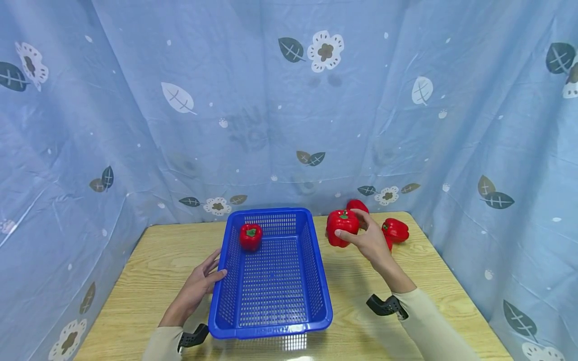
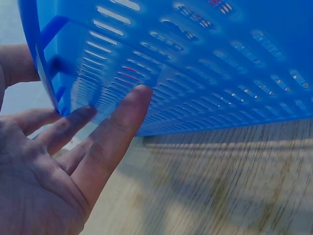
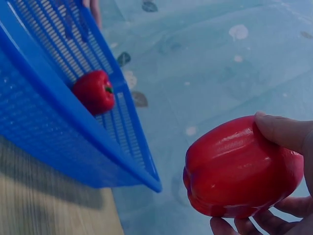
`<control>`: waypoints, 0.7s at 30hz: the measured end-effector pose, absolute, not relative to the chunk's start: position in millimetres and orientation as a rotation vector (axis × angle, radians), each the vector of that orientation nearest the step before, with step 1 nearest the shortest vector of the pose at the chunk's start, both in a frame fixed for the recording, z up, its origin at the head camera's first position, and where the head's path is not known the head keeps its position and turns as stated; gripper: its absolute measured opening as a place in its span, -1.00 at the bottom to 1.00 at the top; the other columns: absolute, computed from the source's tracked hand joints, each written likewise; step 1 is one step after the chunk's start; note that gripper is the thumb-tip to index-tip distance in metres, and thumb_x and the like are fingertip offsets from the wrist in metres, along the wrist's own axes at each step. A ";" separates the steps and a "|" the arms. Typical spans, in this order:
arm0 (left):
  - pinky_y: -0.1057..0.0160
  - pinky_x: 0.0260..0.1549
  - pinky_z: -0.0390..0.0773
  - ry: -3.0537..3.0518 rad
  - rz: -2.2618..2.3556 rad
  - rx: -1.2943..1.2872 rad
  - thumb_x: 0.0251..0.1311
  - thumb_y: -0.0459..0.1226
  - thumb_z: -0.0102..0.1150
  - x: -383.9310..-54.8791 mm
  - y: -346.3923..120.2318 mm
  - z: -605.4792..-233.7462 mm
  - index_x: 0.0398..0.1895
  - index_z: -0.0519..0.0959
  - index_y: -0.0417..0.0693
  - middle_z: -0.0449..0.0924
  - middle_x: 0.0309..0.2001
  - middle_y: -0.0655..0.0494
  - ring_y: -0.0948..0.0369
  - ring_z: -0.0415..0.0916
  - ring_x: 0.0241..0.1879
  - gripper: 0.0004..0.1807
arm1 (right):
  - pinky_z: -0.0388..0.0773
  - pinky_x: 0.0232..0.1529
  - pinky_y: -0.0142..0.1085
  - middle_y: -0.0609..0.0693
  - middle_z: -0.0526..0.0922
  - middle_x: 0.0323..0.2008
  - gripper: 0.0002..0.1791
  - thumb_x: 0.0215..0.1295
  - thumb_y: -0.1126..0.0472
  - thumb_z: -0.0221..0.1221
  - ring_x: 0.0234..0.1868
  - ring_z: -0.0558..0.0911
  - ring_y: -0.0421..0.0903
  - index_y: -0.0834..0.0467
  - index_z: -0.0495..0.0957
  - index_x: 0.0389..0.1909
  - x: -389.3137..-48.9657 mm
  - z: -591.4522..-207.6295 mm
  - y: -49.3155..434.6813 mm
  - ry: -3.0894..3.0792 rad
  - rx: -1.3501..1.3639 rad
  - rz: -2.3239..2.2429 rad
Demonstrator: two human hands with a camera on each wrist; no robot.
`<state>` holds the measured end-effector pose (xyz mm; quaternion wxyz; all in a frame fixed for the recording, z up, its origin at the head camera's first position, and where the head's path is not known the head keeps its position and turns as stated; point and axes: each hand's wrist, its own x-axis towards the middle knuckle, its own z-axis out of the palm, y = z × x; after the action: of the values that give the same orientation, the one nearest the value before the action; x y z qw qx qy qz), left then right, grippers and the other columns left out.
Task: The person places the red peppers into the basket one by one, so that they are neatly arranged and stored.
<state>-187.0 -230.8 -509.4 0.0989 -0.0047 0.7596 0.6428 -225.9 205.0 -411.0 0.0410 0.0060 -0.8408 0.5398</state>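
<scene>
A blue plastic basket (image 1: 272, 281) with slotted walls is in the middle of the head view. One red bell pepper (image 1: 250, 237) sits inside it, at its far left corner. My left hand (image 1: 203, 281) holds the basket's left side, thumb over the rim and fingers against the outer wall (image 2: 195, 73). Right of the basket, my right hand (image 1: 371, 240) grips another red bell pepper (image 1: 342, 228) above the table, thumb on one side and fingers on the other. In the right wrist view this held pepper (image 3: 239, 169) is apart from the basket.
More red bell peppers lie on the wooden table (image 1: 176, 250) at the back right, one (image 1: 396, 230) beyond my right wrist and one (image 1: 357, 205) partly hidden behind the held pepper. A blue patterned curtain (image 1: 271, 100) hangs behind and along both sides.
</scene>
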 end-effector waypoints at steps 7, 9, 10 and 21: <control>-0.18 0.09 0.57 2.246 1.909 -0.011 0.32 -0.09 0.18 -186.4 -230.4 -509.3 0.56 0.00 0.22 0.03 0.54 -0.20 -0.26 0.24 0.40 -0.17 | 0.64 0.05 -0.04 0.19 0.39 0.28 -0.12 0.10 0.05 0.42 0.26 0.41 0.17 0.10 0.22 0.41 -230.1 -408.9 188.9 -2.550 0.104 1.704; -0.17 0.08 0.58 2.248 1.907 -0.012 0.32 -0.10 0.18 -186.2 -230.3 -509.2 0.57 0.00 0.22 0.03 0.54 -0.20 -0.26 0.26 0.39 -0.17 | 0.64 0.07 -0.02 0.19 0.38 0.29 -0.10 0.08 0.05 0.43 0.27 0.42 0.18 0.10 0.22 0.41 -231.4 -408.0 184.1 -2.546 0.117 1.718; -0.17 0.08 0.58 2.250 1.904 -0.014 0.32 -0.10 0.19 -186.2 -230.3 -509.2 0.56 0.00 0.22 0.03 0.54 -0.20 -0.26 0.26 0.39 -0.17 | 0.63 0.08 -0.01 0.18 0.37 0.30 -0.10 0.07 0.06 0.44 0.28 0.42 0.18 0.10 0.22 0.41 -231.9 -407.4 181.6 -2.542 0.125 1.731; -0.18 0.09 0.57 2.259 1.891 -0.012 0.32 -0.10 0.19 -186.9 -229.9 -509.1 0.56 0.01 0.22 0.05 0.53 -0.18 -0.25 0.27 0.39 -0.18 | 0.65 0.06 -0.01 0.16 0.40 0.29 -0.10 0.01 0.13 0.47 0.25 0.47 0.19 0.10 0.25 0.37 -237.2 -405.0 154.4 -2.543 0.207 1.794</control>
<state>-186.9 -229.9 -509.1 0.0977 -0.0040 0.7632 0.6387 -237.2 154.4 -405.0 0.0115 0.0662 -0.8153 0.5751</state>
